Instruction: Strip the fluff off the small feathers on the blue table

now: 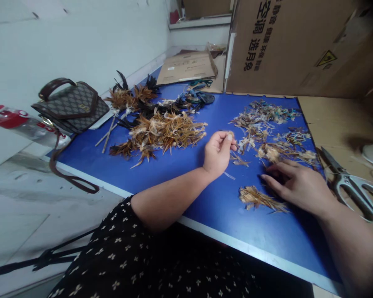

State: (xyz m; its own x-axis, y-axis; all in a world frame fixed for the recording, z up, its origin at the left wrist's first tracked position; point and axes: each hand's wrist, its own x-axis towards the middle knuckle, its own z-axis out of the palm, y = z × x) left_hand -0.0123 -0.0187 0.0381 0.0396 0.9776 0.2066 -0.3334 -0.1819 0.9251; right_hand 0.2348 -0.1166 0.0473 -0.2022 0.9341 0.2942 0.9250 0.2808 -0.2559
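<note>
My left hand (218,152) is raised over a blue board (180,182), its fingers pinched on a small brown feather (229,134). My right hand (294,184) lies on the board with its fingers stretched out, fingertips touching down between a small pile of brown feathers (258,198) and scattered feather scraps (272,129). A large heap of brown and black feathers (161,129) lies to the left of my left hand.
Large metal scissors (349,183) rest on the tan surface at the right. A patterned handbag (71,105) and a plastic bottle (21,124) sit at the left. A big cardboard box (292,45) stands behind the board, with a flat carton (186,66) beside it.
</note>
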